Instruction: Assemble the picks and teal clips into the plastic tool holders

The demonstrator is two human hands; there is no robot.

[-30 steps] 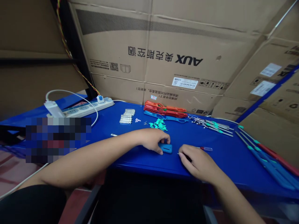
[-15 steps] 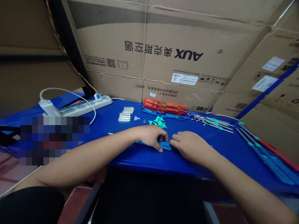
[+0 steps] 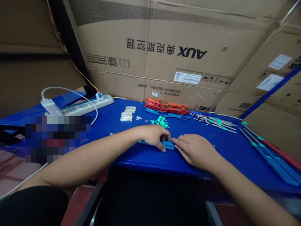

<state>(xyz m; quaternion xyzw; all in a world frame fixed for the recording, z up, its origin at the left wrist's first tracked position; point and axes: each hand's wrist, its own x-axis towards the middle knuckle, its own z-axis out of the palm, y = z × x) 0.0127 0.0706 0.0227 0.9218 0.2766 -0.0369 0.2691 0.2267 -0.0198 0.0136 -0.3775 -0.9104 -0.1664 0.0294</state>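
A blue plastic piece [image 3: 168,145] with a slot lies on the blue table near its front edge. My left hand [image 3: 156,137] grips it between thumb and fingers, hiding most of its left part. At the right end of the piece is my right hand [image 3: 189,147], its fingers pressed together and the fingertips at that end; whether they pinch something small cannot be made out. Just behind my left hand lies a pile of green plastic parts [image 3: 161,121], with tiny dark pieces [image 3: 147,120] and small pink pieces [image 3: 139,118] to its left.
Red and orange handles [image 3: 164,106] are stacked at the back over blue ones [image 3: 181,116]. Silver parts [image 3: 127,114] lie left of them, metal rods [image 3: 221,123] right. Long blue pieces [image 3: 275,160] lie far right, a power strip [image 3: 82,108] back left. Cardboard [image 3: 164,31] stands behind.
The fingers of my right hand have straightened and drawn together at the end of the blue piece. My left hand keeps its grip. The view has shifted slightly.
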